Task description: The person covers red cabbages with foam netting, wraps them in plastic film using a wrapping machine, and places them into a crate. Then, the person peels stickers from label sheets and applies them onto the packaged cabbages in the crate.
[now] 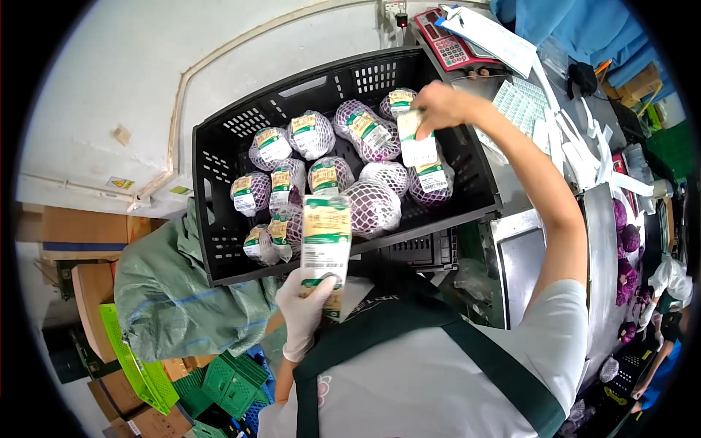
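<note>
My left hand, in a white glove, is closed round a strip of printed labels held up in front of the crate's near edge. At the crate's right side my bare right hand pinches a single label above the produce. Below that label lies a labelled purple item in netting. The black crate holds several net-wrapped purple items, most with green and white labels. Two netted items near the middle, one of them large, show no label.
A red scale and a clipboard are behind the crate at the right. Label sheets lie on the metal table. Green crates and boxes stand low at left. Another person's arm shows at far right.
</note>
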`<act>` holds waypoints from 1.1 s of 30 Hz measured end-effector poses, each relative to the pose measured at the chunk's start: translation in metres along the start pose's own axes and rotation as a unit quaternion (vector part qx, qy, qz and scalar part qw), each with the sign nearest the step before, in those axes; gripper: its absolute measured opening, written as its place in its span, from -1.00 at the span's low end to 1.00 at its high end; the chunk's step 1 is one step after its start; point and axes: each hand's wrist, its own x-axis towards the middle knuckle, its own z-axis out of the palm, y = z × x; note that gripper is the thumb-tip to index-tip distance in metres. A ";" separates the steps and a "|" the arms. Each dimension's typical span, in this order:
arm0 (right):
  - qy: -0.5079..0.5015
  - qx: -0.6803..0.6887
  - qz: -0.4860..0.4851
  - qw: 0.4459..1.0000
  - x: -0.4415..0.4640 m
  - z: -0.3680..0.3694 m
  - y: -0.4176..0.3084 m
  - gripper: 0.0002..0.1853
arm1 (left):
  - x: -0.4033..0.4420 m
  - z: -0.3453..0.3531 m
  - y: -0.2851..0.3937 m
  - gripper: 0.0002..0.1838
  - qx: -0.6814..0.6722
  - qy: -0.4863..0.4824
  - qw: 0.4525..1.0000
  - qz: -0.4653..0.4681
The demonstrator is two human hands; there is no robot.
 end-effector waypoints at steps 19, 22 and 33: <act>0.000 -0.027 -0.221 0.975 0.033 0.104 -0.007 -0.38 | 0.001 -0.005 0.007 -0.85 0.032 0.046 0.998 -0.028; -0.039 -0.095 -0.172 0.980 0.036 0.154 -0.013 -0.01 | 0.005 -0.002 0.008 -0.83 0.038 0.037 0.997 -0.049; -0.060 0.295 -0.017 0.953 0.002 0.064 -0.057 -0.33 | 0.007 -0.004 0.004 -0.75 0.022 -0.029 0.999 0.005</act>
